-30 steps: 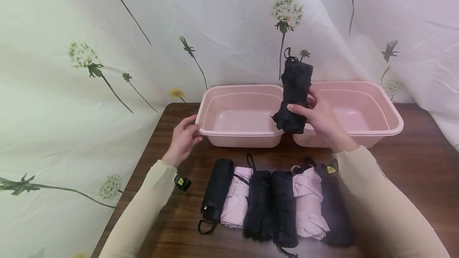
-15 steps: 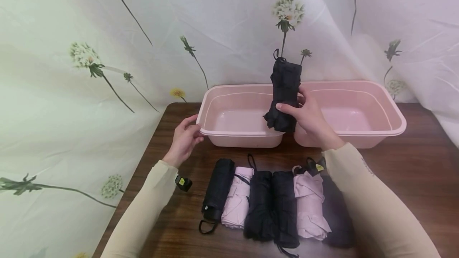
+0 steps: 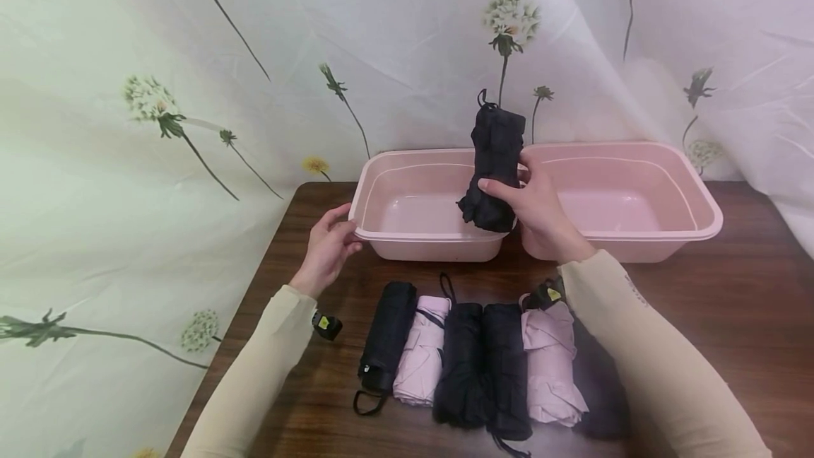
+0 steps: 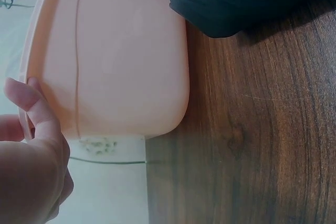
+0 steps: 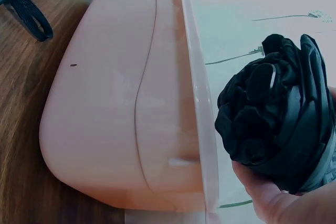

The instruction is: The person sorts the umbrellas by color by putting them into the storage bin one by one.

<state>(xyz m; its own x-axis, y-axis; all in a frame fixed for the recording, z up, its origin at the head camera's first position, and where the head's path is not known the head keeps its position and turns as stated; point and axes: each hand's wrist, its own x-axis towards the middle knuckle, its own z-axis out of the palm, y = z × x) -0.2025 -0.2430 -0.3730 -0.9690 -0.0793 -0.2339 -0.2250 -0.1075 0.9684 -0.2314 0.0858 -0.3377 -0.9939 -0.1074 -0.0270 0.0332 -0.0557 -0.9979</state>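
My right hand [image 3: 540,207] grips a folded black umbrella [image 3: 498,147] near its lower end, thumb across the front. The umbrella is held nearly upright, over the right part of the left pink basin [image 3: 432,237]. In the right wrist view its gathered end [image 5: 262,93] is beyond the basin's rim. My left hand [image 3: 327,249] holds the same basin's left rim; in the left wrist view its fingers and thumb [image 4: 31,103] pinch the edge. Nothing lies inside this basin.
A second pink basin [image 3: 655,235] stands at the right, close beside the first. In front lies a row of folded umbrellas, black [image 3: 389,334] and pink [image 3: 421,355]; my right forearm partly covers the rightmost dark one [image 3: 598,387]. A floral cloth [image 3: 407,55] hangs behind the table.
My right hand has moved left with the black umbrella, from the gap between the basins to over the left basin's right part. My left hand stays on the rim.
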